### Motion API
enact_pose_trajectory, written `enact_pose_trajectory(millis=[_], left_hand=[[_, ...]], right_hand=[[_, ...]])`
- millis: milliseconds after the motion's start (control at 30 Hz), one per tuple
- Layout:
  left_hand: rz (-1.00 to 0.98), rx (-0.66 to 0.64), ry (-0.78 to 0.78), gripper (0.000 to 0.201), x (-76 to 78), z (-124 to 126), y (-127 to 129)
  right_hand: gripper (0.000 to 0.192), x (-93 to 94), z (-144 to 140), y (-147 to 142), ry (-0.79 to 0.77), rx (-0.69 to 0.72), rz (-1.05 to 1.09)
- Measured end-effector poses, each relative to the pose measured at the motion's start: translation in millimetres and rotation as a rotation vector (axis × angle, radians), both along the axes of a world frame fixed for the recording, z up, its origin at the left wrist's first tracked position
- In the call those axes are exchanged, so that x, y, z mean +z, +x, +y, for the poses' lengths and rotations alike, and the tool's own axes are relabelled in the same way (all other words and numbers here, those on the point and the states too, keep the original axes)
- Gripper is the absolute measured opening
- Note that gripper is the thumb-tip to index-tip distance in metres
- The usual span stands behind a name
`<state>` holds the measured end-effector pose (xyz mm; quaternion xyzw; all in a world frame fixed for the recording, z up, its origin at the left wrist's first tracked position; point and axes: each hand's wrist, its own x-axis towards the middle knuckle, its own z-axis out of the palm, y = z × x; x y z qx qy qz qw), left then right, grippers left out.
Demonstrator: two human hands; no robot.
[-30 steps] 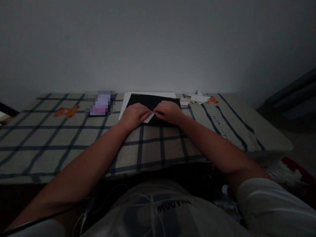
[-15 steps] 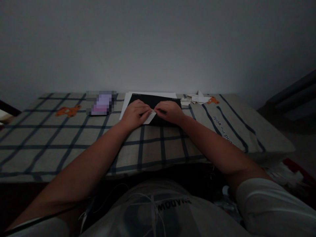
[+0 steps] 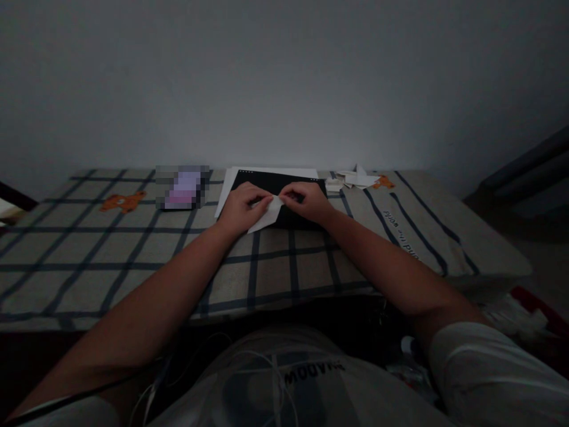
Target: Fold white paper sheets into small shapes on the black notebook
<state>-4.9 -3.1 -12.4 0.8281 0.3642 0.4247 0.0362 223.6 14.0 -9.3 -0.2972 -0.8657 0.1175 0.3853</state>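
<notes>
A small folded white paper [image 3: 267, 220] is pinched between my two hands over a black flat pad [image 3: 293, 220]. My left hand [image 3: 243, 207] is closed on the paper's left side, thumb and forefinger together near its upper edge. From the other side my right hand [image 3: 307, 200] pinches the paper's upper right corner with thumb and forefinger. One flap of the paper slants down toward me below the left thumb. White sheets [image 3: 225, 188] lie partly under the black pad.
Folded paper pieces [image 3: 358, 177] lie to the right of the pad. A phone [image 3: 183, 188], partly pixelated, rests at the left. The checked tablecloth [image 3: 146, 249] covers the table, which stands against a wall [image 3: 284, 83].
More of the white paper now shows below my hands, its flap reaching further down and left. My left thumb has lifted slightly, and both hands remain in nearly the same place.
</notes>
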Motion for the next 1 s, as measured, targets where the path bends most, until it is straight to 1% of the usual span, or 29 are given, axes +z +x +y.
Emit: enact_pose_trajectory(millis=[100,267,400,500,633,800,900,1000], left_hand=[[-0.059,0.047,-0.057,0.029,-2.5,4.1,-2.1],[-0.144,0.085,-0.101,0.031,-6.1,9.0,-4.8],[-0.203,0.110,-0.160,0.031,-6.0,9.4,-3.1],[-0.272,0.116,-0.239,0.033,-4.3,7.9,-0.7],[-0.419,0.013,-0.397,0.039,0.3,2.8,3.4],[-0.630,-0.087,-0.642,0.042,0.8,0.2,8.8],[-0.755,-0.170,-0.826,0.042,-2.7,3.8,10.1],[-0.829,-0.237,-0.940,0.038,-3.8,6.9,10.5]], right_hand=[[0.028,1.3,1.5,5.5,-0.035,0.012,-0.001],[0.030,0.0,3.3,7.9,0.030,0.075,-0.045],[0.030,-0.4,5.5,7.0,0.026,0.051,-0.055],[0.030,1.3,5.1,6.2,-0.018,0.036,0.004],[0.034,2.9,1.0,1.4,-0.097,0.050,0.135],[0.038,1.1,0.0,-5.1,-0.222,0.141,0.311],[0.038,1.8,0.4,-5.5,-0.270,0.154,0.352],[0.039,3.7,-0.3,-4.8,-0.310,0.151,0.358]])
